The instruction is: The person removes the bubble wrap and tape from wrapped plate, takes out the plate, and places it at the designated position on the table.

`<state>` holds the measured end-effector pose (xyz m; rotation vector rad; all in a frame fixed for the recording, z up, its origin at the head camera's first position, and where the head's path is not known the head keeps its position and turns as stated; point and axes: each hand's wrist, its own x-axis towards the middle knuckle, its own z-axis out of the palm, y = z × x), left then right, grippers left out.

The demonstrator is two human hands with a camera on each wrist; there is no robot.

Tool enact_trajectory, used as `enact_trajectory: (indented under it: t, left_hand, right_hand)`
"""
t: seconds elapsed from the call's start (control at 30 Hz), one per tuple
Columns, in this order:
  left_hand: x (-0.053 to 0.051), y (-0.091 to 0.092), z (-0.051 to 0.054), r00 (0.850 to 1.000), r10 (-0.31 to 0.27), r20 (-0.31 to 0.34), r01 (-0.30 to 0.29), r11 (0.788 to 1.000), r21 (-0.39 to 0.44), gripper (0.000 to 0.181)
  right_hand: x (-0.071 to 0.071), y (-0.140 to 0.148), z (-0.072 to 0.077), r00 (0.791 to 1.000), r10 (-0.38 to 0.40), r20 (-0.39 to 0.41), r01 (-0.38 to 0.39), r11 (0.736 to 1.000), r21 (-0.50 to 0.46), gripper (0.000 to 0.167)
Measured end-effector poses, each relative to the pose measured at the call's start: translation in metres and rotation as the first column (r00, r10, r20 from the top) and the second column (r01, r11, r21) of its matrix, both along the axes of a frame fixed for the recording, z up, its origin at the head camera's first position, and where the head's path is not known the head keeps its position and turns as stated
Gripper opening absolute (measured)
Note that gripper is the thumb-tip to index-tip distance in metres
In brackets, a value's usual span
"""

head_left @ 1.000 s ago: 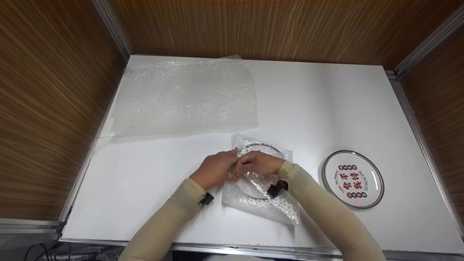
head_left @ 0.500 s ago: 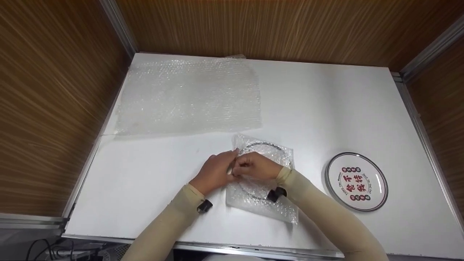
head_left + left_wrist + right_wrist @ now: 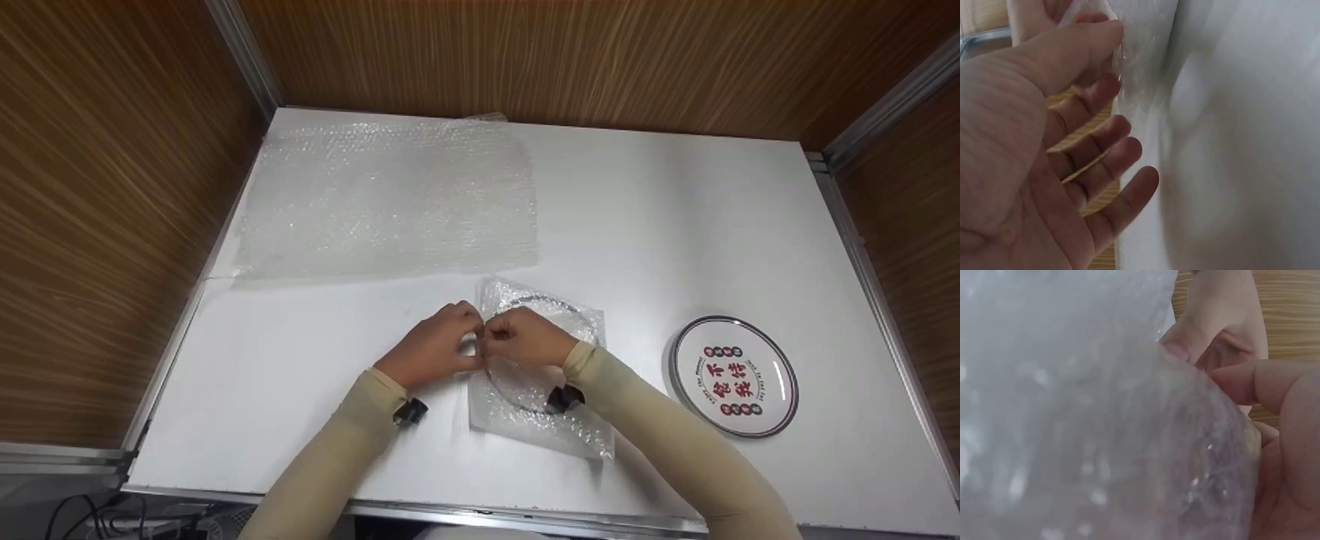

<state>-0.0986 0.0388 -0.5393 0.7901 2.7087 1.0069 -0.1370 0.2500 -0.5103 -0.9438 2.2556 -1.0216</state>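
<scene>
A plate wrapped in bubble wrap (image 3: 525,420) lies near the front of the table in the head view; its dark round rim shows through. My right hand (image 3: 529,337) pinches the left edge of the wrap between thumb and fingers. Beside that edge my left hand (image 3: 433,343) is spread, with a gap between thumb and index finger. In the left wrist view its thumb tip touches the bubble wrap (image 3: 1143,39), and the other fingers are loosely bent. The right wrist view is mostly filled by blurred bubble wrap (image 3: 1100,410).
A flat sheet of bubble wrap (image 3: 390,202) covers the table's back left. To the right lies an unwrapped white plate (image 3: 735,375) with a dark rim and red lettering. Wood-grain panels (image 3: 525,67) enclose the white table (image 3: 645,202) at the back and sides.
My left hand has drawn slightly left from the wrap's edge, and its thumb and index finger have spread apart. The right hand stays at the edge. The loose plate has not moved.
</scene>
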Motion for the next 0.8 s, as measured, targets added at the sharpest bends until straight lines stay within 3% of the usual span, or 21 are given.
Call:
enact_trajectory:
  t: [0.17, 0.33, 0.4, 0.53, 0.7, 0.8]
  left_hand:
    - [0.001, 0.006, -0.003, 0.997, 0.055, -0.061, -0.058, 0.997, -0.049, 0.025]
    - [0.003, 0.011, -0.003, 0.994, 0.075, -0.084, -0.081, 0.994, -0.069, 0.02]
    - [0.002, 0.013, -0.003, 0.995, 0.079, -0.061, -0.082, 0.995, -0.064, 0.021]
    - [0.0, 0.012, -0.005, 0.997, 0.083, 0.0, -0.083, 0.996, -0.037, 0.021]
    - [-0.001, 0.008, -0.009, 0.989, 0.085, 0.117, -0.088, 0.996, 0.019, 0.02]
    - [-0.001, 0.006, -0.011, 0.979, 0.086, 0.184, -0.099, 0.993, 0.065, 0.021]
  right_hand:
    - [0.006, -0.012, 0.001, 0.999, -0.02, -0.042, 0.023, 0.997, 0.068, 0.02]
    - [0.008, -0.016, 0.002, 0.997, -0.074, 0.023, 0.072, 0.995, 0.076, 0.016]
    - [0.007, -0.014, 0.0, 0.993, -0.089, 0.077, 0.084, 0.995, 0.06, 0.015]
    - [0.002, -0.009, -0.006, 0.987, -0.043, 0.158, 0.047, 0.999, -0.024, 0.015]
    - [-0.003, -0.003, -0.016, 0.986, 0.059, 0.159, -0.034, 0.988, -0.153, 0.016]
    - [-0.003, -0.001, -0.02, 0.985, 0.082, 0.153, -0.048, 0.975, -0.218, 0.015]
